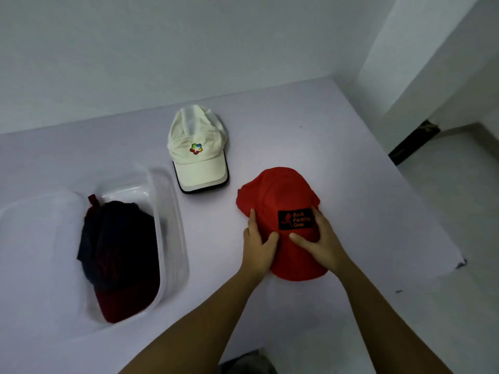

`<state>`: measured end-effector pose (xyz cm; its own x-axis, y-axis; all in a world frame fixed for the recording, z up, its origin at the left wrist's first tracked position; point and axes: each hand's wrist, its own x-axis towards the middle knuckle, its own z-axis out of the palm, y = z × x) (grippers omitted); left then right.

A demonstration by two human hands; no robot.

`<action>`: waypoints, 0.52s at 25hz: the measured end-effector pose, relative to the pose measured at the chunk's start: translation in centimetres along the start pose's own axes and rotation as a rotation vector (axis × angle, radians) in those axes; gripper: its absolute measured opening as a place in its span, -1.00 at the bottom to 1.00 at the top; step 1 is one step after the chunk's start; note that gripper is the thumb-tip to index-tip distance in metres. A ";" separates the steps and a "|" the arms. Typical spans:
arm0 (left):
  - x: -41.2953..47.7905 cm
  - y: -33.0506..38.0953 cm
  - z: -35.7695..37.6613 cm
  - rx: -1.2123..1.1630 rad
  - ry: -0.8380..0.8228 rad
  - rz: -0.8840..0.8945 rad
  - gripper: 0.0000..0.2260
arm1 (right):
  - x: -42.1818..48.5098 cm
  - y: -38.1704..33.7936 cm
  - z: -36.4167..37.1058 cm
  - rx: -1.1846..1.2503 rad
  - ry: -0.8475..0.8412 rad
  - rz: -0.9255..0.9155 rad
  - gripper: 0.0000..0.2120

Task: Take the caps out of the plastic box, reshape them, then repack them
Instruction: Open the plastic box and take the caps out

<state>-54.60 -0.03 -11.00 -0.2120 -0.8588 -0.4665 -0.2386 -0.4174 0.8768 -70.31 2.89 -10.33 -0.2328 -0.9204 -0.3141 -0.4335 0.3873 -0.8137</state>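
A red cap (280, 195) with a black patch lies on the white table, brim toward me. My left hand (258, 242) grips its left side near the brim, thumb on top. My right hand (320, 240) presses on the front panel beside the patch, thumb on the cloth. A cream cap (197, 147) with a coloured logo rests farther back, stacked on another cap whose dark brim edge shows beneath. The clear plastic box (170, 211) stands at the left and holds a dark navy cap (118, 238) with a dark red brim.
The white table (351, 163) meets a wall at the back and ends at the right, where the floor drops away. A grey object (248, 361) shows at the bottom edge below the table's front.
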 end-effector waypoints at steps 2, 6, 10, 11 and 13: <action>1.3 0.1 1.7 0.136 -0.036 0.008 -0.24 | 2.0 0.9 -1.3 -0.047 0.009 -0.003 -0.13; 3.5 1.1 4.7 0.288 -0.028 0.045 -0.27 | 4.4 3.1 -3.5 -0.090 0.030 0.017 -0.12; 4.1 1.6 5.5 0.359 -0.133 0.031 -0.25 | 4.6 3.6 -4.1 -0.029 -0.005 0.006 -0.16; 3.7 1.8 5.4 0.349 -0.137 0.045 -0.27 | 4.5 3.4 -3.9 -0.041 0.012 0.014 -0.11; 2.8 2.8 4.4 0.302 -0.071 0.107 -0.38 | 4.0 2.0 -3.2 -0.132 0.107 -0.002 -0.08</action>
<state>-60.01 -2.25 -10.37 -0.3139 -0.8657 -0.3899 -0.4797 -0.2098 0.8520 -74.89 0.11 -11.66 -0.3198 -0.9131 -0.2529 -0.5431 0.3954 -0.7408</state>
